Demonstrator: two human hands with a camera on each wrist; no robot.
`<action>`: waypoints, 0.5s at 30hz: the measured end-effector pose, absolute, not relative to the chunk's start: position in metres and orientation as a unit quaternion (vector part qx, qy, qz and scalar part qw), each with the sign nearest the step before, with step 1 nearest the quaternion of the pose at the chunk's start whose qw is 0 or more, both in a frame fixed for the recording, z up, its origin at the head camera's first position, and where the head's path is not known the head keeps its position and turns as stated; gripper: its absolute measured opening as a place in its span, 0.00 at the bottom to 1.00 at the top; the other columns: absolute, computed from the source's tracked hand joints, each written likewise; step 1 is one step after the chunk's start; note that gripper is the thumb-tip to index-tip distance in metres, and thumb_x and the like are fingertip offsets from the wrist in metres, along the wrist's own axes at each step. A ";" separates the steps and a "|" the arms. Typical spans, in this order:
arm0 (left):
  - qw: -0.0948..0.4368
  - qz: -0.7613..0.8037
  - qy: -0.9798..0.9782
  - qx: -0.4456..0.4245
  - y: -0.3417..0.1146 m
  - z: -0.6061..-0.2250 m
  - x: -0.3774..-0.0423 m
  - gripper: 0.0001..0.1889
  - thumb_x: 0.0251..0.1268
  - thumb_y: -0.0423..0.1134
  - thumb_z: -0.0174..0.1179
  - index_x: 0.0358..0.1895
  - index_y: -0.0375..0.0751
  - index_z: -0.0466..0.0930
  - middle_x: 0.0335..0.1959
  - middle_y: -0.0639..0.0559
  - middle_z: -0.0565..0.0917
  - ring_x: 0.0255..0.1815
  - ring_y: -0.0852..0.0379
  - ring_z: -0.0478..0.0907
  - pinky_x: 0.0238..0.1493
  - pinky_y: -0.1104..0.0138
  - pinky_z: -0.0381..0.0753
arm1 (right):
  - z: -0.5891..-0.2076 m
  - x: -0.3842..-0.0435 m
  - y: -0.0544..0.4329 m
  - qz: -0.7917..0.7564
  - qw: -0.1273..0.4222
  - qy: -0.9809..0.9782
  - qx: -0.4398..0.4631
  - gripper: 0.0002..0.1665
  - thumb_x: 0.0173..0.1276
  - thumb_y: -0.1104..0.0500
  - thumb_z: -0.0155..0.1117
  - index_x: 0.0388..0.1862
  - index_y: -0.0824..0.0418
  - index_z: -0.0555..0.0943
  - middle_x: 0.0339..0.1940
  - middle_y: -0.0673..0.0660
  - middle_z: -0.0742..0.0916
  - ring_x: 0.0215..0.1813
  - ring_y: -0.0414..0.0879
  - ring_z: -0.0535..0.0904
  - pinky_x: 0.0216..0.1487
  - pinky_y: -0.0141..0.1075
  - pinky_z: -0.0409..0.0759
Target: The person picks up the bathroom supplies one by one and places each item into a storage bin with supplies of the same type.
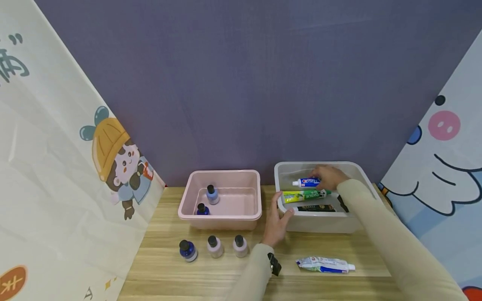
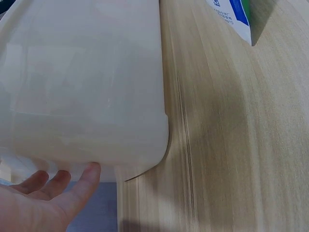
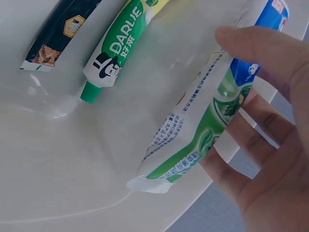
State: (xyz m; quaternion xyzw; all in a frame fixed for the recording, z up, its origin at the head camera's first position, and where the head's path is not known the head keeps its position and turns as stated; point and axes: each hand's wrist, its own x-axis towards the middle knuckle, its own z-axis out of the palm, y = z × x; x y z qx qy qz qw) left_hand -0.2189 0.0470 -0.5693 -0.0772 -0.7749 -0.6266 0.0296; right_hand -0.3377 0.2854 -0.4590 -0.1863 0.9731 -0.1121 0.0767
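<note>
Over the far part of the white bin, my right hand grips a white, blue and green toothpaste tube between thumb and fingers. The tube's crimped end points down toward the bin's wall in the right wrist view. A green and yellow Darlie toothpaste tube lies in the bin, and nearer its front is a dark toothpaste tube. My left hand touches the bin's front left corner with its fingers extended; in the left wrist view its fingertips meet the outer wall.
Another toothpaste tube lies on the wooden table in front of the white bin. To the left, a pink bin holds two small bottles. A dark blue bottle and two pale bottles stand before it. A grey-blue wall rises behind.
</note>
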 end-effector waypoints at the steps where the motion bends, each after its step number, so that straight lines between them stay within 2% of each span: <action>1: 0.030 -0.629 -0.773 -0.077 0.047 -0.569 -0.219 0.34 0.70 0.54 0.59 0.73 0.86 0.53 0.78 0.57 0.67 0.75 0.51 0.65 0.75 0.42 0.63 | -0.460 -0.339 0.285 -0.113 0.078 0.974 -0.183 0.28 0.57 0.63 0.79 0.58 0.60 0.85 0.59 0.62 0.86 0.61 0.62 0.80 0.64 0.61 0.77; 7: 0.028 -0.625 -0.777 -0.074 0.047 -0.571 -0.220 0.34 0.71 0.55 0.59 0.73 0.87 0.53 0.79 0.59 0.65 0.76 0.52 0.64 0.75 0.43 0.62 | -0.466 -0.346 0.285 -0.118 0.083 0.973 -0.178 0.28 0.56 0.64 0.79 0.57 0.59 0.86 0.57 0.61 0.87 0.58 0.60 0.82 0.61 0.60 0.79; 12: 0.030 -0.627 -0.775 -0.076 0.048 -0.571 -0.220 0.34 0.70 0.55 0.60 0.73 0.86 0.53 0.78 0.56 0.67 0.74 0.53 0.66 0.75 0.45 0.64 | -0.471 -0.347 0.286 -0.117 0.095 0.974 -0.169 0.28 0.55 0.63 0.80 0.57 0.59 0.86 0.56 0.61 0.88 0.59 0.61 0.81 0.62 0.61 0.78; 15: 0.031 -0.626 -0.775 -0.077 0.048 -0.572 -0.220 0.34 0.71 0.55 0.60 0.73 0.86 0.54 0.78 0.59 0.67 0.74 0.54 0.66 0.75 0.45 0.64 | -0.471 -0.346 0.287 -0.118 0.099 0.974 -0.164 0.29 0.54 0.63 0.81 0.57 0.59 0.86 0.56 0.61 0.88 0.58 0.60 0.81 0.62 0.61 0.78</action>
